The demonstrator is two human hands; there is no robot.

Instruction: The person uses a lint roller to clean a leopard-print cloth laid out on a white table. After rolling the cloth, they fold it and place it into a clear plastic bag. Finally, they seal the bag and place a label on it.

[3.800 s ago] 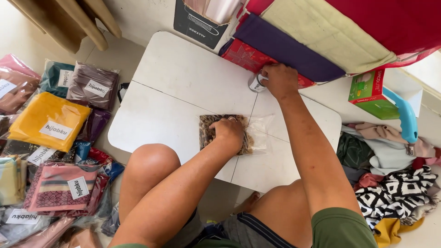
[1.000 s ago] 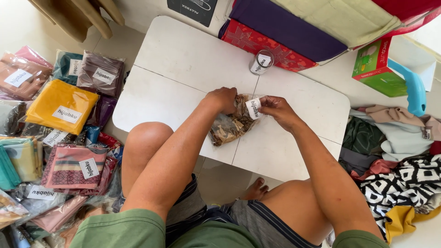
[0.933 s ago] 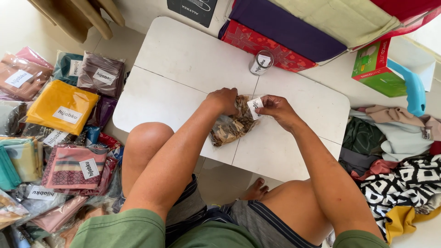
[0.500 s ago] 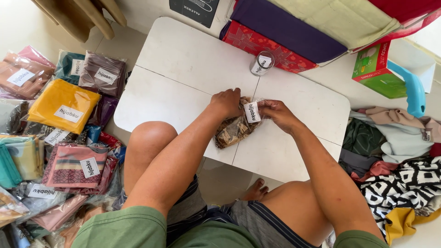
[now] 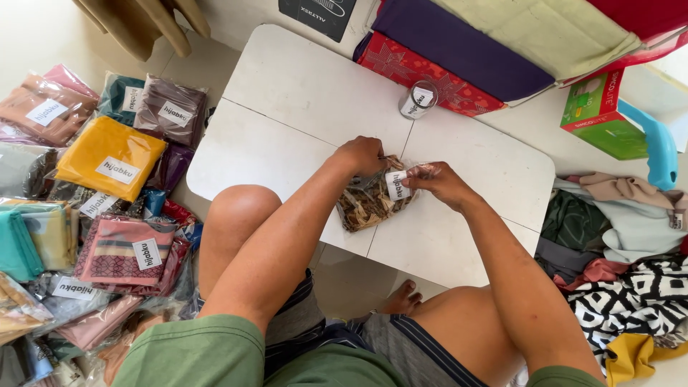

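Both hands, left hand (image 5: 360,155) and right hand (image 5: 438,183), fingers clamped on crinkly clear-plastic fabric packet (image 5: 369,204).

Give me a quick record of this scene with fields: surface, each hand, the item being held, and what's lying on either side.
surface: white folding table
left hand: grips the top of the clear bag
right hand: pinches the bag's top edge by the white label
bag contents: brown patterned cloth
on table: label roll
left side: pile of bagged scarves
right side: loose cloths, green box
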